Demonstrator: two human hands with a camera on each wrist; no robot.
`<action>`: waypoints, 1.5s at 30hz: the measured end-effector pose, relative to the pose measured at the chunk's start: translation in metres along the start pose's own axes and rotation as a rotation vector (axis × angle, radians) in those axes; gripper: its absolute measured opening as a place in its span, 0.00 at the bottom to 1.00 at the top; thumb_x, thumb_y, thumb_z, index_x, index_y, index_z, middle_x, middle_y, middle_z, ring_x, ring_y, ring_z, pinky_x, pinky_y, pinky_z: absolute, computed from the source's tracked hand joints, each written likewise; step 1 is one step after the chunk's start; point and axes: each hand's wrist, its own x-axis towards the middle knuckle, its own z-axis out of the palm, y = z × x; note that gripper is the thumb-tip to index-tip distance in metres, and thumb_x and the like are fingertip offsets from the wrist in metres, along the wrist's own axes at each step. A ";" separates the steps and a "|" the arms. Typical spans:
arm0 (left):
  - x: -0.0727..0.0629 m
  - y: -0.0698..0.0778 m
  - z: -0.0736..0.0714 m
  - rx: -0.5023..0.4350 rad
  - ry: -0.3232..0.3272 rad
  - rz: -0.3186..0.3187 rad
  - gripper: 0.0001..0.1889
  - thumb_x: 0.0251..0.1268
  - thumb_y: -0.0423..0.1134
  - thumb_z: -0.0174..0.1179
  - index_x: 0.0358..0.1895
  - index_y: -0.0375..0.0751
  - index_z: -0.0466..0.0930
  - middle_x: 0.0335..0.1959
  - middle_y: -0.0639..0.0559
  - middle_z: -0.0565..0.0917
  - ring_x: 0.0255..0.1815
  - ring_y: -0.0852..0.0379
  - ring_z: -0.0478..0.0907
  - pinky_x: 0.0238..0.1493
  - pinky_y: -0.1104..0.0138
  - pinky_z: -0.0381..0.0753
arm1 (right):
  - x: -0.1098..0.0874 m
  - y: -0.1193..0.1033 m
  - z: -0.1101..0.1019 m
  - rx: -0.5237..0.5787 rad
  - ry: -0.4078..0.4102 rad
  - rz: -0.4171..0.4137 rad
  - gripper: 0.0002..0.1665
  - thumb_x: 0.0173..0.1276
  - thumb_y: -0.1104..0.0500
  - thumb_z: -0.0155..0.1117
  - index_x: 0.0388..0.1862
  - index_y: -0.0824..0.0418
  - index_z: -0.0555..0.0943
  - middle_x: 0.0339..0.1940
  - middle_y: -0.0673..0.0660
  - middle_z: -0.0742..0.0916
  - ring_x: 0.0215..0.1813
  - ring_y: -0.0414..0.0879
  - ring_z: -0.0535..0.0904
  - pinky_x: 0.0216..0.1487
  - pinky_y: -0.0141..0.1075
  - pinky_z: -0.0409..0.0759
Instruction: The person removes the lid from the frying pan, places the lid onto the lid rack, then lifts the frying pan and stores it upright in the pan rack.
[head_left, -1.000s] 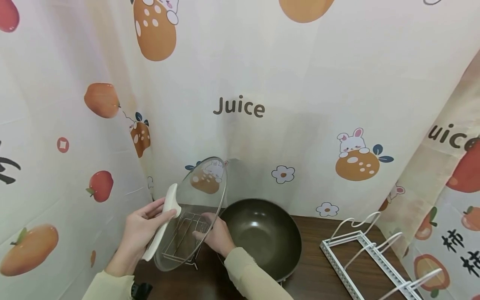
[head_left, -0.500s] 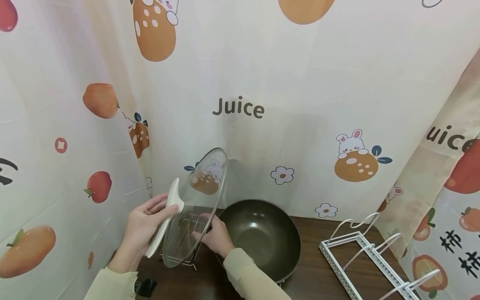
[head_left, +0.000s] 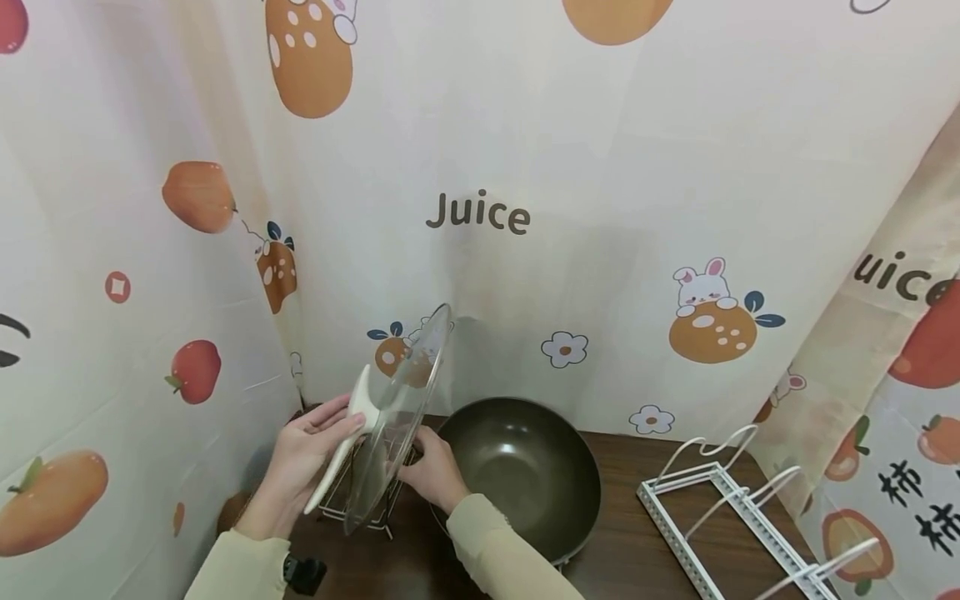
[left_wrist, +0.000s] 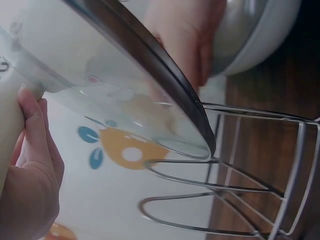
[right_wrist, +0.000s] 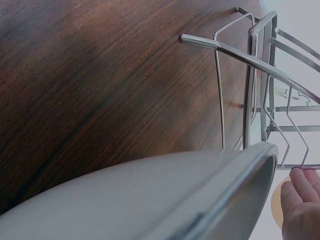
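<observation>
My left hand (head_left: 315, 450) grips the white handle (head_left: 335, 473) of a clear glass pot lid (head_left: 412, 387). The lid stands tilted on edge, its metal rim (left_wrist: 165, 70) facing right. Its lower edge is down among the loops of a silver wire rack (left_wrist: 288, 186); whether it rests there I cannot tell. Behind the lid, my right hand (head_left: 437, 471) holds the rack's right end, thumb in front and fingers behind. In the right wrist view, its fingertips (right_wrist: 302, 185) touch the rack wire. The glass partly covers that hand and the rack in the head view.
A dark wok (head_left: 517, 475) with a pale outside stands just right of the rack, under my right forearm. Further right lies a white metal rack (head_left: 723, 492) with upright hooks. A printed curtain (head_left: 600, 250) closes off the back and sides of the brown wooden table (head_left: 618, 483).
My left hand has moved right with the lid, which has turned more edge-on to the head camera. The right hand has stayed at the rack's end.
</observation>
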 end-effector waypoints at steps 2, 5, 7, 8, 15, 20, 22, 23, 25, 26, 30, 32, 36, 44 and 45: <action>0.004 -0.007 -0.001 0.013 -0.002 -0.017 0.35 0.67 0.35 0.69 0.76 0.33 0.67 0.47 0.63 0.89 0.44 0.70 0.87 0.48 0.70 0.88 | 0.000 0.001 0.000 0.004 0.000 0.006 0.29 0.62 0.52 0.80 0.61 0.51 0.80 0.61 0.54 0.87 0.64 0.51 0.84 0.63 0.42 0.84; 0.009 -0.019 -0.003 0.038 -0.001 -0.041 0.35 0.68 0.37 0.69 0.76 0.35 0.67 0.54 0.58 0.87 0.46 0.71 0.86 0.49 0.71 0.88 | 0.001 0.001 0.000 0.009 0.003 0.020 0.29 0.61 0.52 0.80 0.60 0.48 0.80 0.57 0.51 0.89 0.61 0.48 0.86 0.59 0.40 0.84; 0.013 -0.027 -0.004 0.043 0.003 -0.058 0.35 0.69 0.37 0.69 0.76 0.36 0.67 0.58 0.55 0.86 0.46 0.71 0.85 0.49 0.71 0.88 | 0.001 0.001 0.000 0.012 0.005 0.018 0.28 0.61 0.52 0.80 0.59 0.47 0.81 0.56 0.49 0.90 0.60 0.46 0.86 0.60 0.40 0.84; 0.014 -0.031 -0.005 0.044 0.006 -0.063 0.34 0.69 0.38 0.68 0.76 0.36 0.67 0.60 0.53 0.85 0.46 0.70 0.86 0.50 0.71 0.88 | 0.002 0.001 0.001 0.013 0.008 0.004 0.27 0.61 0.53 0.80 0.59 0.48 0.81 0.56 0.50 0.89 0.61 0.47 0.86 0.60 0.41 0.84; 0.022 -0.052 -0.010 0.075 0.016 -0.109 0.35 0.70 0.46 0.68 0.76 0.38 0.69 0.73 0.40 0.73 0.44 0.68 0.85 0.51 0.70 0.87 | 0.002 0.001 0.001 0.016 0.011 -0.046 0.29 0.62 0.61 0.78 0.62 0.51 0.81 0.62 0.54 0.85 0.67 0.52 0.83 0.67 0.49 0.82; 0.026 -0.063 -0.013 0.072 0.022 -0.129 0.35 0.70 0.45 0.68 0.76 0.36 0.68 0.70 0.38 0.74 0.42 0.67 0.86 0.49 0.72 0.87 | 0.002 0.001 0.001 0.017 0.018 -0.045 0.30 0.61 0.62 0.78 0.63 0.52 0.80 0.62 0.54 0.86 0.68 0.52 0.82 0.67 0.47 0.82; 0.028 -0.067 -0.014 0.078 0.024 -0.134 0.35 0.70 0.45 0.68 0.76 0.36 0.68 0.70 0.37 0.74 0.42 0.68 0.86 0.48 0.72 0.87 | 0.002 0.001 0.001 0.018 0.017 -0.042 0.31 0.61 0.61 0.78 0.63 0.52 0.80 0.63 0.54 0.86 0.68 0.52 0.82 0.67 0.47 0.81; 0.029 -0.068 -0.014 0.084 0.022 -0.136 0.35 0.71 0.46 0.67 0.76 0.36 0.68 0.71 0.36 0.73 0.42 0.68 0.86 0.48 0.72 0.87 | 0.002 0.001 0.002 0.017 0.016 -0.041 0.31 0.61 0.61 0.78 0.63 0.52 0.80 0.63 0.54 0.86 0.68 0.52 0.82 0.68 0.47 0.81; 0.030 -0.070 -0.014 0.087 0.015 -0.139 0.36 0.70 0.47 0.67 0.76 0.37 0.67 0.73 0.35 0.71 0.43 0.69 0.85 0.49 0.72 0.87 | 0.003 0.001 0.002 0.019 0.016 -0.036 0.30 0.61 0.61 0.79 0.62 0.52 0.80 0.63 0.53 0.86 0.68 0.51 0.83 0.67 0.48 0.81; 0.030 -0.070 -0.014 0.087 0.012 -0.137 0.36 0.70 0.47 0.68 0.76 0.37 0.67 0.74 0.35 0.70 0.43 0.69 0.85 0.50 0.72 0.87 | 0.003 0.001 0.002 0.016 0.019 -0.037 0.30 0.61 0.60 0.79 0.62 0.52 0.80 0.62 0.54 0.86 0.67 0.51 0.83 0.67 0.48 0.82; 0.032 -0.071 -0.014 0.088 0.004 -0.134 0.36 0.70 0.48 0.68 0.76 0.38 0.68 0.73 0.35 0.71 0.45 0.68 0.84 0.52 0.70 0.87 | 0.003 0.003 0.003 0.002 0.033 -0.032 0.28 0.61 0.59 0.79 0.60 0.52 0.81 0.60 0.53 0.88 0.64 0.50 0.85 0.64 0.46 0.84; 0.033 -0.071 -0.014 0.093 0.005 -0.133 0.36 0.70 0.48 0.68 0.76 0.38 0.68 0.72 0.36 0.72 0.44 0.68 0.84 0.53 0.69 0.87 | 0.004 0.003 0.003 0.004 0.034 -0.035 0.28 0.61 0.59 0.79 0.60 0.52 0.81 0.59 0.53 0.89 0.64 0.50 0.85 0.64 0.46 0.84; 0.033 -0.070 -0.018 0.095 0.014 -0.144 0.37 0.71 0.48 0.67 0.77 0.39 0.66 0.74 0.36 0.69 0.43 0.70 0.85 0.54 0.69 0.86 | 0.004 0.003 0.003 0.023 0.021 -0.035 0.30 0.60 0.58 0.79 0.62 0.54 0.81 0.62 0.55 0.86 0.67 0.53 0.83 0.68 0.49 0.81; 0.034 -0.067 -0.032 0.191 0.041 -0.156 0.43 0.68 0.59 0.67 0.78 0.40 0.64 0.75 0.33 0.70 0.43 0.67 0.87 0.46 0.73 0.86 | 0.001 0.002 0.002 -0.017 0.017 -0.055 0.36 0.61 0.52 0.79 0.66 0.62 0.78 0.64 0.60 0.85 0.67 0.55 0.82 0.69 0.49 0.80; 0.034 -0.066 -0.033 0.220 0.040 -0.150 0.43 0.67 0.60 0.66 0.78 0.39 0.65 0.74 0.33 0.71 0.42 0.67 0.87 0.45 0.72 0.87 | 0.001 0.002 0.002 -0.016 0.016 -0.049 0.37 0.61 0.52 0.79 0.66 0.62 0.78 0.64 0.60 0.85 0.67 0.55 0.82 0.69 0.48 0.80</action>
